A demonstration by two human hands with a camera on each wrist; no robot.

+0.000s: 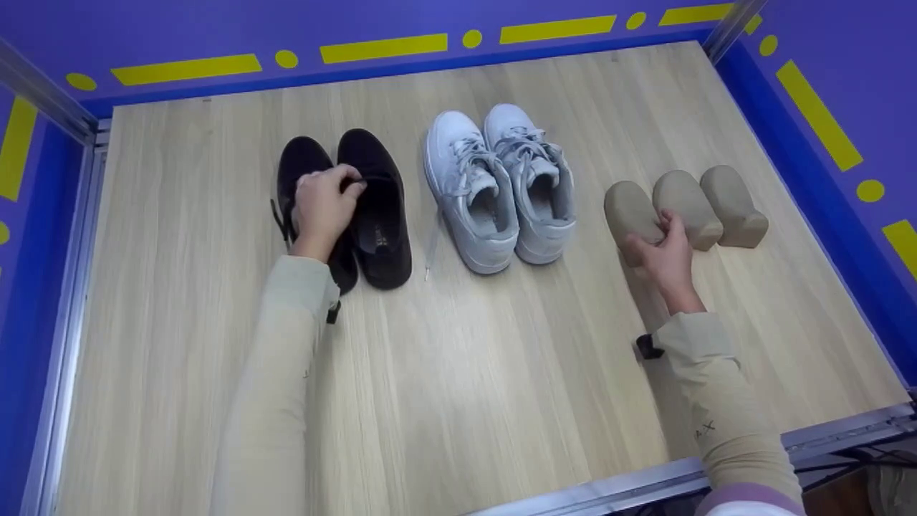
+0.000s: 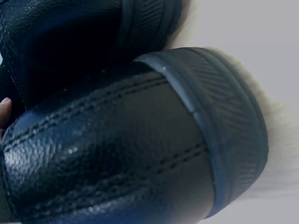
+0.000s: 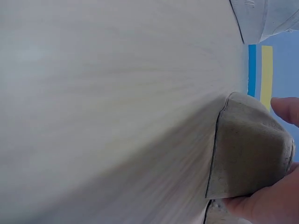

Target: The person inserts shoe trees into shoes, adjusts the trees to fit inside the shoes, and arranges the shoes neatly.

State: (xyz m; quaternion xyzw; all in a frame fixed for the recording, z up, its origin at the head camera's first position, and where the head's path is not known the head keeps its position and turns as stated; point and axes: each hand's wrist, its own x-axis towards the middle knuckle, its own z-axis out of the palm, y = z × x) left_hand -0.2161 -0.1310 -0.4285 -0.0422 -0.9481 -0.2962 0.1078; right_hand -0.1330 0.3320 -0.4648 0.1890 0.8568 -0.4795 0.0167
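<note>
A pair of black shoes [image 1: 382, 251] lies at left in the head view. Above them is my left hand [image 1: 322, 211], its back covering part of the left shoe; its thumb and fingertips pinch the edge at the right shoe's opening. In the left wrist view, the stitched heel of one black shoe [image 2: 107, 144] fills much of the frame, with a fingertip at the far left edge. My right hand [image 1: 670, 261] grips the near end of the leftmost beige, toe-shaped block [image 1: 630, 204], thumb on one side and fingers on the other. The right wrist view shows this block [image 3: 250, 154] between them.
White lace-up sneakers [image 1: 473, 193] stand between the hands, one lace trailing on the wooden board [image 1: 458, 373]. Two more beige blocks, a middle one [image 1: 684, 201] and a right one [image 1: 734, 204], are beside the held one. Blue walls [image 1: 387, 21] enclose the back and sides.
</note>
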